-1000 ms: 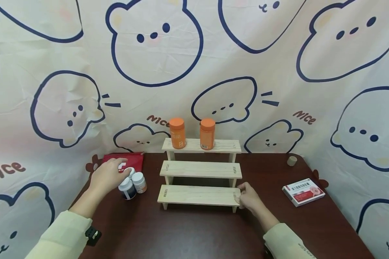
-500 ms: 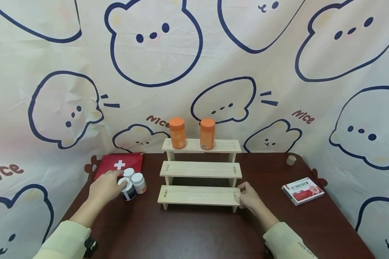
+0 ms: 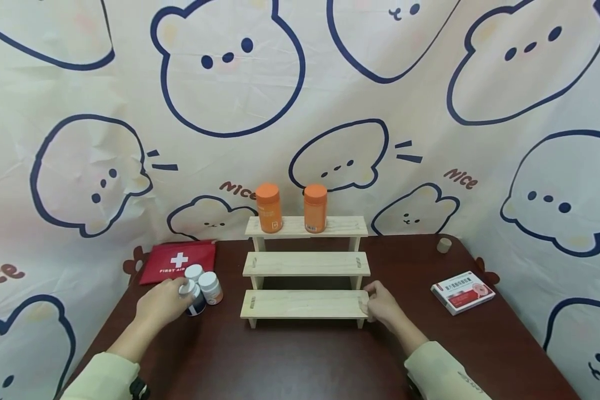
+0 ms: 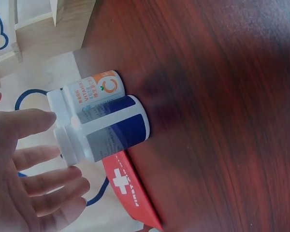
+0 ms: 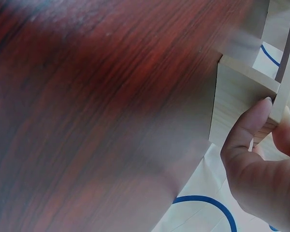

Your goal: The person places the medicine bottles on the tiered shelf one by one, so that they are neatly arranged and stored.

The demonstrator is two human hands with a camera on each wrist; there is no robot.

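My left hand (image 3: 162,303) is at the white cap of a navy-labelled pill bottle (image 4: 113,128), thumb and fingers loosely spread about the cap in the left wrist view. The bottle stands upright on the table beside an orange-labelled white bottle (image 3: 210,288). Behind these is another white-capped bottle (image 3: 194,272). My right hand (image 3: 384,305) pinches the right end of the lowest board of a three-step wooden shelf (image 3: 305,304); its thumb lies along the board's edge in the right wrist view.
Two orange bottles, one left (image 3: 269,208) and one right (image 3: 315,209), stand on the top step. A red first aid pouch (image 3: 180,261) lies at the back left. On the right are a white and red box (image 3: 463,293) and a small round peg-like piece (image 3: 444,245).
My left hand has drawn back toward me from above the bottles to the navy-labelled bottle, uncovering the first aid pouch. The right hand keeps its hold on the shelf.
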